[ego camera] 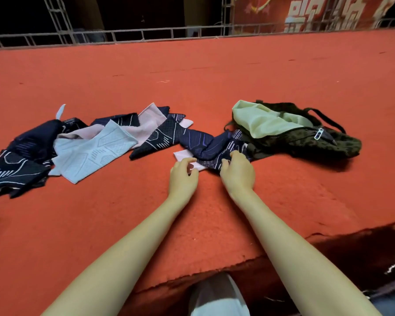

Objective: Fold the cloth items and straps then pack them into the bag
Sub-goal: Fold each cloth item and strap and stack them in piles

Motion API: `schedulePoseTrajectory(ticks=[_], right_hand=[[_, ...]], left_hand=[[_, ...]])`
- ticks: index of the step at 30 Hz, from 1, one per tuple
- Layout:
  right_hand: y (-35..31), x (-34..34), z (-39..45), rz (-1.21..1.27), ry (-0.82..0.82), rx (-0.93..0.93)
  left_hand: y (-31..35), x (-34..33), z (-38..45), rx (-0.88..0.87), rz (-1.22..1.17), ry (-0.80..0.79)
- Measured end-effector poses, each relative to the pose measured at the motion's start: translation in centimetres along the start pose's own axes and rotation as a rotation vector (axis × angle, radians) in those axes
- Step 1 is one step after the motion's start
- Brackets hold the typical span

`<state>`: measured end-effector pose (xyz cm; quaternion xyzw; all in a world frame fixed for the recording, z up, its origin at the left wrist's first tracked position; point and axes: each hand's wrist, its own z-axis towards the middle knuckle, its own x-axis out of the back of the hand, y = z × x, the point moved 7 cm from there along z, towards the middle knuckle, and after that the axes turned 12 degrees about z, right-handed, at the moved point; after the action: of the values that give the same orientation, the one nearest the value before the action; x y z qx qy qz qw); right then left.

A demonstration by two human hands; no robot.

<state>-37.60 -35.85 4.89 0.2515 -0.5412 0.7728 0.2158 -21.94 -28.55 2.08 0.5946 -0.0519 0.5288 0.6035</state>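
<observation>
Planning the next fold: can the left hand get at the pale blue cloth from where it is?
Probably yes. The left hand is at a white cloth corner, and the pale blue cloth lies to its left on the red surface, its near edge uncovered with bare surface between. Whether it holds that corner is unclear.

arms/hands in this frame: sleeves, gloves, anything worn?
Both forearms are bare up to the frame's bottom edge: no sleeves in view. The left hand and right hand carry no gloves, and no watch, bracelet or ring shows on the wrists or on the fingers that can be seen. No markings or tape show either. Fingernails are too blurred to judge.
</observation>
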Motion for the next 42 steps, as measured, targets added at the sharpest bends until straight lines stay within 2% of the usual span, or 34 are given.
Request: schedulePoseTrajectory(ticks=[4,8,14,17,19,22,25,29,32,34,37,39,42], right_hand=[[-2.3,3.3,-1.5,0.164,0.148,0.216],[-4.4,6.2,-3.4,0.385,0.145,0.229],[-9.1,6.3,-5.9,0.938,-0.065,-0.034],[-12.0,4.7,-7.9,1.164,-0.224,-0.129],[-13.5,2.8,-9.5,1.261,-0.322,-0.18],[-14.4,-0.3,-12.0,1.366,-0.417,-0.292],[-15.0,-3.0,-14.7,1.256,-0.546,-0.273],[-16.5,-5.3,-18.9,1.018,-0.679,0.099],[-16.1,-6.9,-20.2,0.86,-0.707,0.235],[-15.0,-7.5,-19.5,0.721,-0.707,0.204],[-12.8,-8.2,-18.4,0.531,-0.819,0.097],[-12.3,-7.7,-17.4,0.592,-0.852,0.017],[-12.3,-6.5,-14.9,0.856,-0.821,-0.207]], left_hand=[[-0.6,1.2,-1.4,0.014,-0.079,0.005],[-0.1,2.5,-3.5,0.007,-0.176,-0.004],[3.1,8.4,-9.1,-0.202,-0.475,0.021],[2.1,11.9,-12.1,-0.269,-0.483,0.117],[0.1,14.0,-13.3,-0.232,-0.46,0.21],[-3.4,16.7,-14.2,-0.079,-0.504,0.294],[-5.0,19.7,-14.8,-0.026,-0.534,0.368],[-6.1,22.7,-14.6,0.035,-0.546,0.436],[-7.2,23.7,-13.9,0.054,-0.513,0.424],[-8.0,24.4,-13.4,0.067,-0.478,0.421],[-9.2,25.5,-12.2,0.062,-0.337,0.379],[-9.8,26.0,-11.3,0.05,-0.248,0.336],[-10.4,26.9,-10.0,0.036,-0.159,0.323]])
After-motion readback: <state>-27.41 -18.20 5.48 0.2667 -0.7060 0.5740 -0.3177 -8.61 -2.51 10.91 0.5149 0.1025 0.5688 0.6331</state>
